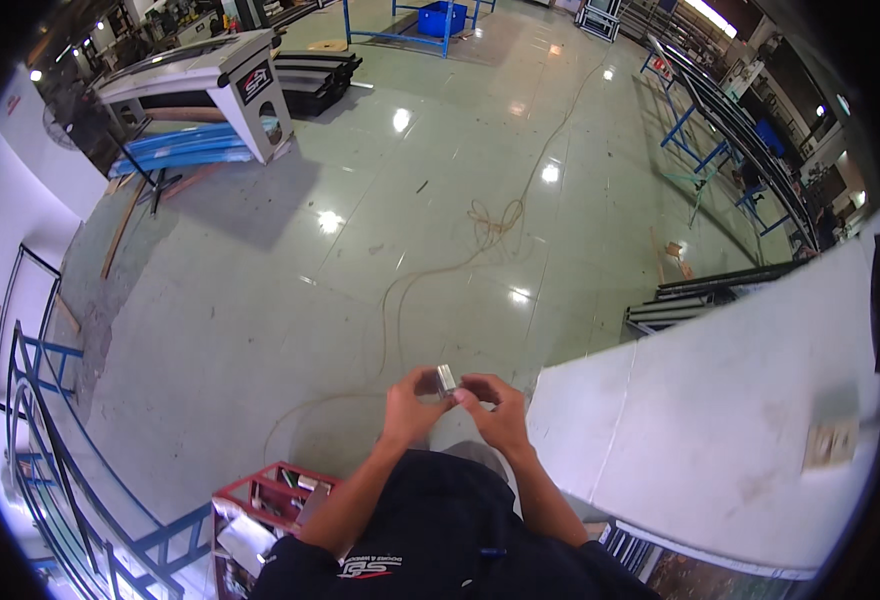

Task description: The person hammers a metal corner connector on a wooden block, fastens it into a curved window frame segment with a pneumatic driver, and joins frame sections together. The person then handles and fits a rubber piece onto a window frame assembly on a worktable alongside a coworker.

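Note:
A small silvery metal block [446, 379], ridged along its length, is held up in front of my body. My left hand [412, 406] grips it from the left, fingers curled behind it. From the other side my right hand [495, 408] closes on it too, its thumb reaching the block's lower end. The thumbs nearly meet below the block. Which fingers press on its far side is hidden. Beneath it is the pale tiled floor [340, 330].
A red metal cart [270, 490] with loose parts stands at my left. A white wall [660, 420] rises close on my right. A thin hose [430, 270] trails over the floor. Blue racks [80, 510] stand at the left; a white machine [240, 90] is farther off.

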Motion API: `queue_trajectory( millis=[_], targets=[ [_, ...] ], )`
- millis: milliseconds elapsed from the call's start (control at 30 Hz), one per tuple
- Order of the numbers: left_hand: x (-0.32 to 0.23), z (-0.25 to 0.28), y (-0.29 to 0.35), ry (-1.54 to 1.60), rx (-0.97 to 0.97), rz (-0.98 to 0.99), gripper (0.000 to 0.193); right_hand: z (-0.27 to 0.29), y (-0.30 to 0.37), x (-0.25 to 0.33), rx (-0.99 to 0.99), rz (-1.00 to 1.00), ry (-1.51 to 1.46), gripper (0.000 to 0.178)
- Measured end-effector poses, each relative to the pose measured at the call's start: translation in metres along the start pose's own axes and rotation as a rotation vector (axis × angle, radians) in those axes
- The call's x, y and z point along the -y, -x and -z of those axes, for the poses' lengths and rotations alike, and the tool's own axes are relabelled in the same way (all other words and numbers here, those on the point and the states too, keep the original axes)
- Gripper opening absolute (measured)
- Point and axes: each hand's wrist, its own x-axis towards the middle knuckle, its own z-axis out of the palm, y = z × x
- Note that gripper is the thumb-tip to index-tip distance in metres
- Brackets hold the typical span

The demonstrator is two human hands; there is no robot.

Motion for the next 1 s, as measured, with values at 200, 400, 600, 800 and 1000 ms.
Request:
queue_trajectory(
  millis=[200,400,600,800,1000],
  targets=[
    [-0.166,0.002,-0.354,0.477,0.183,0.057,0.061,0.122,-0.329,-0.010,-0.244,-0.093,0.046,0.031],
    [-0.207,-0.063,-0.766,0.959,0.151,0.096,0.063,0.242,-0.702,-0.112,-0.372,-0.227,0.147,0.027],
    [-0.297,-0.106,-1.141,0.862,0.148,0.016,0.037,0.341,-1.126,-0.090,-0.357,-0.160,0.203,0.029],
    [-0.307,-0.091,-1.507,0.821,-0.024,0.050,0.051,0.375,-1.610,-0.038,0.040,0.041,0.101,0.034],
    [-0.371,-0.165,-1.949,0.809,0.021,0.216,0.054,0.468,-1.979,-0.289,-0.168,-0.398,0.339,0.044]
  ],
)
